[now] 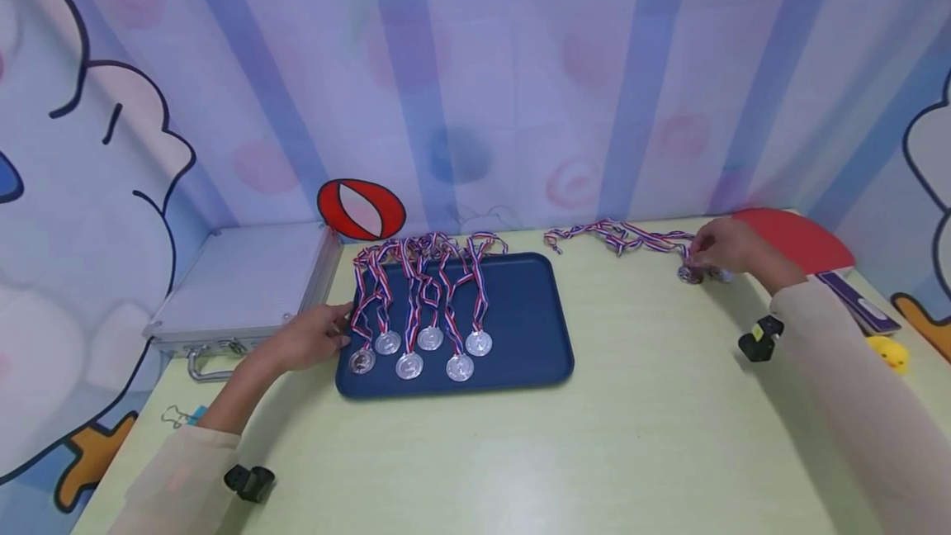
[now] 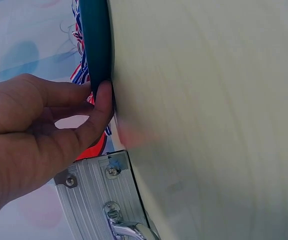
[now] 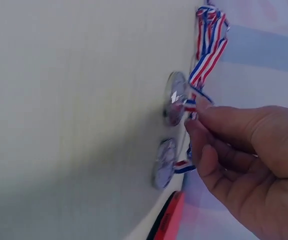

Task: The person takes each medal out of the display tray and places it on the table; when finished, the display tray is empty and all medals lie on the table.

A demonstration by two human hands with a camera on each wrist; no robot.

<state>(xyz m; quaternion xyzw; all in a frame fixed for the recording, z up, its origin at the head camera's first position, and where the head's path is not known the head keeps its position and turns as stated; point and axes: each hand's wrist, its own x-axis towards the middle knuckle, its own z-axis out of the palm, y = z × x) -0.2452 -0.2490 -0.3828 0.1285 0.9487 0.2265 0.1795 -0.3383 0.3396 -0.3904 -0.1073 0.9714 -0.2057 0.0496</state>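
A dark blue tray (image 1: 520, 329) lies on the table with several silver medals (image 1: 409, 366) in it, their red, white and blue ribbons (image 1: 409, 271) trailing over its far edge. My left hand (image 1: 315, 337) pinches the tray's left rim between thumb and fingers, as the left wrist view also shows. Off to the right, my right hand (image 1: 721, 246) pinches the striped ribbon (image 3: 190, 105) of a silver medal (image 3: 175, 99). Beside that one, a second medal (image 3: 165, 163) lies on its own ribbon's end. The rest of their ribbons (image 1: 620, 235) stretch leftward along the wall.
A silver metal case (image 1: 245, 279) stands left of the tray. Nearby lies a binder clip (image 1: 196, 415). At the right are a red paddle-like piece (image 1: 795, 239), a dark purple box (image 1: 858, 304) and a yellow toy duck (image 1: 889, 353). A patterned cloth wall (image 1: 513, 106) closes off the back.
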